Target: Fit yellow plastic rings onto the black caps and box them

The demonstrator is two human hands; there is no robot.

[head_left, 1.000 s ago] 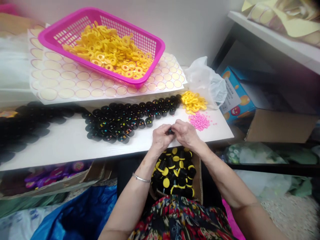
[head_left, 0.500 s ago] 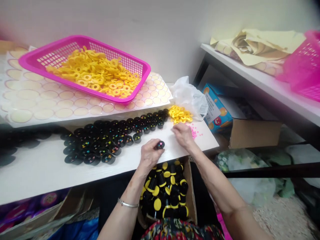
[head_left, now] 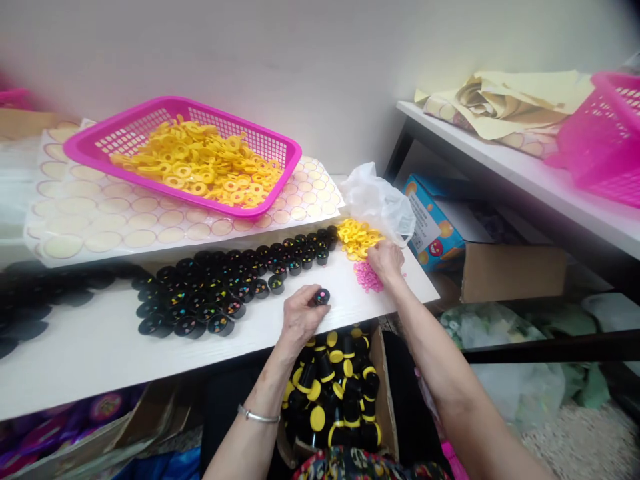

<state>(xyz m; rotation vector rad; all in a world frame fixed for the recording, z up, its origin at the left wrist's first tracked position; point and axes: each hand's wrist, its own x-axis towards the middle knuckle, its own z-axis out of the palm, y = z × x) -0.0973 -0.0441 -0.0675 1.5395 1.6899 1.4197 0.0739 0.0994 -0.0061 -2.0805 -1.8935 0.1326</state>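
My left hand [head_left: 301,315] grips a small round black container [head_left: 323,297], its open top facing up with a pink bit inside. At the edge of a pile of yellow ring-shaped pieces [head_left: 356,239], my right hand [head_left: 387,263] has its fingers curled together; what is between them, if anything, is hidden. Just below that hand lies a heap of tiny pink pieces [head_left: 369,277]. Several open black containers [head_left: 220,325] with coloured bits in them stand in rows on the white table [head_left: 100,363] to the left.
A pink basket [head_left: 295,148] of yellow rings rests on sticker sheets [head_left: 65,243] at the back. Below the table edge, a cardboard box [head_left: 387,393] holds yellow-capped black containers [head_left: 326,367]. A plastic bag [head_left: 375,190], a blue carton [head_left: 433,223] and a shelf [head_left: 505,160] are to the right.
My right hand has moved right and slightly down to the edge of the yellow rings, uncovering the pink heap. My left hand keeps its hold on the black container. The view has shifted slightly.
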